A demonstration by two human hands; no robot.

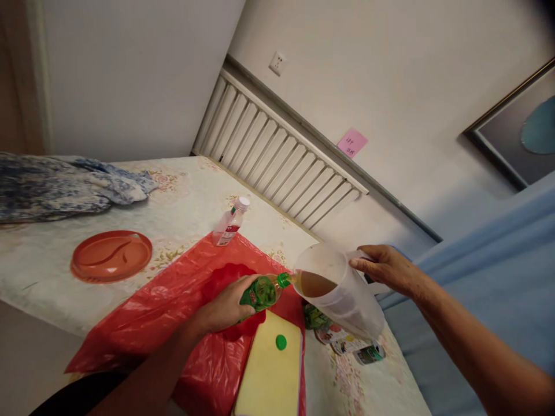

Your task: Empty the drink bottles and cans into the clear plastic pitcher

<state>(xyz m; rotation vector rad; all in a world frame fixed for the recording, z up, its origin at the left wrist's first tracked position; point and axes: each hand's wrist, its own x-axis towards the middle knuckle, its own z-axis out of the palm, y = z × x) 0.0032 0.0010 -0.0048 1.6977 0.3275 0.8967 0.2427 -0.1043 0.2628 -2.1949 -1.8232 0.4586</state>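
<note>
My left hand is wrapped round a green-labelled bottle, tilted with its open green neck at the rim of a translucent pitcher. My right hand grips the pitcher by its handle. The pitcher leans toward the bottle and holds brown liquid. Beneath my left hand is a red scalloped bowl, partly hidden, on a red plastic sheet. A green cap lies on a yellow board nearer me.
A clear bottle with a white cap stands beyond the red sheet. At left are an orange lid and patterned cloth. Several cans and containers, including a dark can, are below the pitcher. A radiator lines the wall.
</note>
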